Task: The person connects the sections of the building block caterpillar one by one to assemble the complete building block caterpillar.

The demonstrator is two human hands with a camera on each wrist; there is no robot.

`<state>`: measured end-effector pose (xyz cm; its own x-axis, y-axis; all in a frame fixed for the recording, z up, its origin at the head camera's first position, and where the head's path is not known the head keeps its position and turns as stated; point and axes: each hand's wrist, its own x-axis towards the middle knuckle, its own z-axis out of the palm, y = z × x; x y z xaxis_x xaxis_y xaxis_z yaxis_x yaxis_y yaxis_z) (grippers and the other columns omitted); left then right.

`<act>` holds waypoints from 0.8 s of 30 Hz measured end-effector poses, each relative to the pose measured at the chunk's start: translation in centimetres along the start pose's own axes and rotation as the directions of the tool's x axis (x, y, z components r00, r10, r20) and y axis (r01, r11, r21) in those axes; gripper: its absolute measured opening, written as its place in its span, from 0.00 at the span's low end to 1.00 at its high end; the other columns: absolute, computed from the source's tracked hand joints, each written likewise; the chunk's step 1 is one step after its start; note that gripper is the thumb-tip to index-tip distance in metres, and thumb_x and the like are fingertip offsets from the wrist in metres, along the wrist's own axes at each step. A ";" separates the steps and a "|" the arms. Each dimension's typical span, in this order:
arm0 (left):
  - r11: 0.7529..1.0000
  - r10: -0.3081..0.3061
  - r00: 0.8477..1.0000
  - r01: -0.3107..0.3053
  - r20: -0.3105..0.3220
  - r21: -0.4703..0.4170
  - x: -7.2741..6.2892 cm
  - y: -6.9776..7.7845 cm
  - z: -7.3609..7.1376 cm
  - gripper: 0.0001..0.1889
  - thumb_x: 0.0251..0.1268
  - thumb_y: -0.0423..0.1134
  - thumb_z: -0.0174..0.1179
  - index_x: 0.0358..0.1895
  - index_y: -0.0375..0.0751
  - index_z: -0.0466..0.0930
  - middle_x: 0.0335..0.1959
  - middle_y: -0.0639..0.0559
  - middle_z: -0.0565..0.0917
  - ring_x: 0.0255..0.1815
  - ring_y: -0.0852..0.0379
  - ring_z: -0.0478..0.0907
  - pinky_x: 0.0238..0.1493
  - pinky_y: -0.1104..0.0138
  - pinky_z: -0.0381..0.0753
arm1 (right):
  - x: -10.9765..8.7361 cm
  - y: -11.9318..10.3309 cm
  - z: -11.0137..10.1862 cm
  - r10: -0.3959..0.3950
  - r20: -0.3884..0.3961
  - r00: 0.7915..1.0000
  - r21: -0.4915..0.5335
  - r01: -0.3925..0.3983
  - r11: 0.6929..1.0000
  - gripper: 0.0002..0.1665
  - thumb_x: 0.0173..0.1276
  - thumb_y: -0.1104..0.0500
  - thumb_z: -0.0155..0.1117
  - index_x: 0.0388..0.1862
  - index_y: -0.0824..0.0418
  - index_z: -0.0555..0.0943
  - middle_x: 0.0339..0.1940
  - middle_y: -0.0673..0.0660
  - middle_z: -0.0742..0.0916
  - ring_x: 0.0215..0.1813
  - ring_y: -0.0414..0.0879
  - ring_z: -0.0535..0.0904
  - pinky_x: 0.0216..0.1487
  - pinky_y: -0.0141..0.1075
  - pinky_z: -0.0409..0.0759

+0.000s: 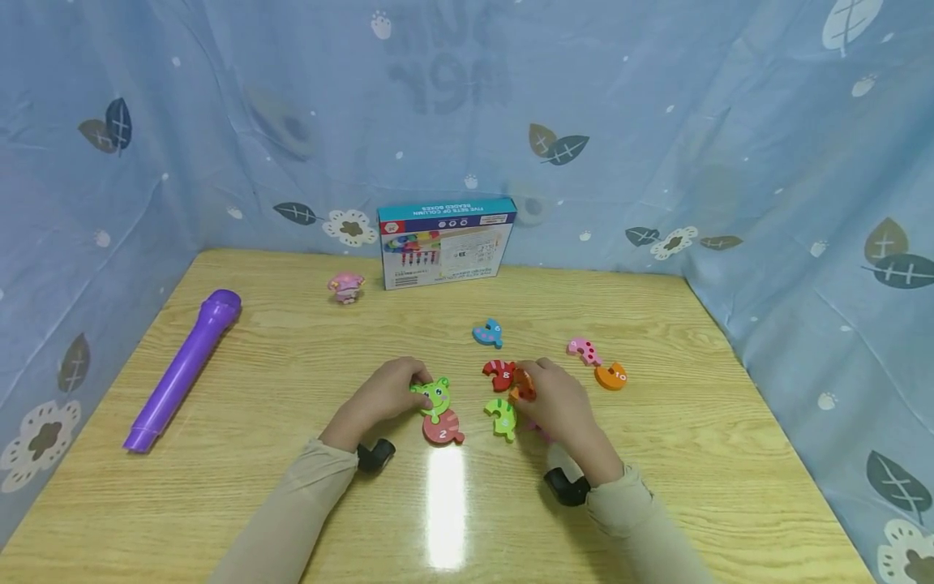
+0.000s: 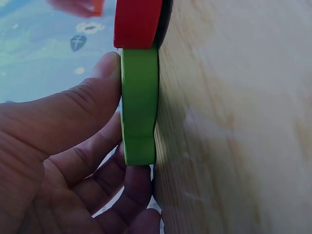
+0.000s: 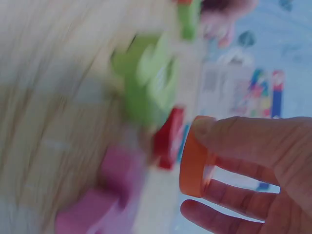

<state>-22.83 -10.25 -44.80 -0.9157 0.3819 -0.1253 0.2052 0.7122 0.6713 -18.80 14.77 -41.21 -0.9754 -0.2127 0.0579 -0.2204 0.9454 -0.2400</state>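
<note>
My left hand (image 1: pixel 387 391) grips a green puzzle piece with a smiling animal face (image 1: pixel 435 397), thumb on its top and fingers at its edge. Joined below that face is a red piece marked 2 (image 1: pixel 440 430); both lie on the table. Between the thumb and fingers of my right hand (image 1: pixel 560 404) is an orange puzzle piece (image 3: pixel 194 163), held above the table. Close by lie a red piece marked 8 (image 1: pixel 499 370) and a striped green piece (image 1: pixel 502 417). A pink piece (image 3: pixel 87 214), blurred in the right wrist view, is mostly hidden under that hand in the head view.
Farther back lies a blue piece (image 1: pixel 486 333). To the right are a pink piece (image 1: pixel 584 350) and an orange piece marked 10 (image 1: pixel 609 378). A purple toy microphone (image 1: pixel 182 369) lies at left. A small pink figure (image 1: pixel 346 287) and a box (image 1: pixel 447 247) stand near the back curtain.
</note>
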 end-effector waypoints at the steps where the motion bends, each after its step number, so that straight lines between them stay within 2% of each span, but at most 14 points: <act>1: 1.000 0.001 1.000 -0.001 0.000 0.002 0.0 0.0 0.0 0.15 0.45 0.37 0.71 0.38 0.40 0.80 0.32 0.54 0.77 0.36 0.58 0.72 0.44 0.63 0.72 | -0.3 -0.5 -0.1 -0.019 -0.022 1.000 0.004 0.019 1.000 0.29 0.50 0.56 0.74 0.52 0.60 0.78 0.42 0.56 0.81 0.30 0.44 0.74 0.26 0.35 0.73; 3: 1.000 0.002 1.000 -0.002 0.000 0.005 0.0 0.0 0.0 0.15 0.45 0.38 0.71 0.38 0.40 0.80 0.32 0.54 0.77 0.35 0.58 0.72 0.44 0.63 0.72 | -0.9 -1.6 -0.1 -0.067 -0.051 0.996 0.003 0.067 0.998 0.29 0.48 0.55 0.75 0.51 0.59 0.78 0.39 0.55 0.81 0.27 0.43 0.72 0.23 0.34 0.70; 6: 1.000 0.004 1.000 -0.004 -0.001 0.008 0.0 0.0 0.0 0.14 0.45 0.37 0.71 0.37 0.40 0.80 0.32 0.54 0.77 0.35 0.58 0.72 0.44 0.63 0.72 | -1.7 -3.0 0.4 -0.152 -0.063 0.986 -0.012 0.152 0.988 0.28 0.45 0.52 0.76 0.47 0.59 0.79 0.37 0.53 0.81 0.29 0.43 0.73 0.25 0.34 0.70; 12: 1.000 0.010 1.000 -0.010 -0.007 0.011 0.1 0.0 0.0 0.14 0.45 0.37 0.71 0.37 0.41 0.80 0.32 0.55 0.77 0.36 0.57 0.72 0.45 0.63 0.72 | -2.5 -4.6 1.7 -0.268 -0.005 0.963 -0.030 0.268 0.963 0.26 0.47 0.48 0.75 0.44 0.57 0.80 0.34 0.49 0.80 0.34 0.43 0.74 0.32 0.36 0.73; 18: 1.000 0.020 1.000 -0.020 -0.006 0.004 0.1 0.1 0.0 0.14 0.45 0.37 0.71 0.37 0.41 0.80 0.32 0.54 0.77 0.36 0.57 0.72 0.44 0.63 0.72 | -2.8 -5.4 2.3 -0.294 0.017 0.956 -0.032 0.294 0.955 0.26 0.46 0.46 0.74 0.43 0.55 0.80 0.31 0.46 0.78 0.32 0.42 0.72 0.31 0.35 0.69; 24: 1.000 0.024 1.000 -0.023 -0.013 0.009 -0.1 0.0 -0.1 0.15 0.44 0.38 0.72 0.37 0.41 0.80 0.32 0.54 0.77 0.36 0.58 0.72 0.44 0.63 0.72 | -2.9 -6.1 2.6 -0.255 0.030 0.967 -0.081 0.256 0.963 0.26 0.45 0.40 0.73 0.39 0.53 0.79 0.27 0.45 0.75 0.29 0.41 0.69 0.30 0.35 0.66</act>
<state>-22.78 -10.31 -44.71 -0.9148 0.3912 -0.1003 0.2298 0.7085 0.6673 -14.63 9.01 -42.50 -0.8868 -0.4536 0.0883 -0.4619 0.8762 -0.1375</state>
